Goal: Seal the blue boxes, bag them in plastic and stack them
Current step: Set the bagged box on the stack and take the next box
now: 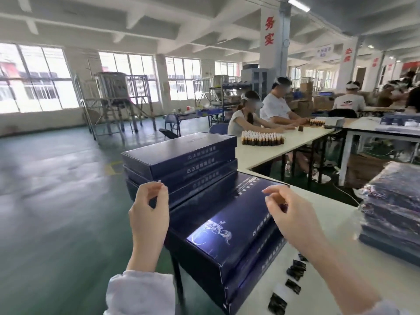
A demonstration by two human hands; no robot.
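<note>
- The left hand point(148, 210) hovered over the left edge of the near stack of blue boxes point(227, 237). Its thumb and forefinger were brought together in a pinch, but whether anything small sat between them could not be told.
- The right hand point(288, 214) hung above the top box further right, fingers loosely curled and thumb close to the forefinger. A grip on anything could not be told there either.
- Neither hand appeared to rest on a box.
- The near stack stood on the corner of the white table point(329, 235), its top box closed and bare of plastic.
- The far stack point(181, 160) stood just behind it to the left, likewise unbagged.
- A row of small dark slips point(295, 269) lay along the table edge just beside the near stack. They were probably the seals.
- The bagged stack point(393, 212), boxes wrapped in clear plastic, sat well apart on the right side of the table.
- By the look of it the sealing step was in hand. The top box was shut but unwrapped, and both hands were poised as if handling something thin.
- The next move likely called for a seal set squarely across the lid's edge and pressed flat, with one hand steadying the box so the stack did not shift. Bagging would come after.
- Beyond, seated workers point(272, 110) handled brown bottles point(262, 138) on another table.
</note>
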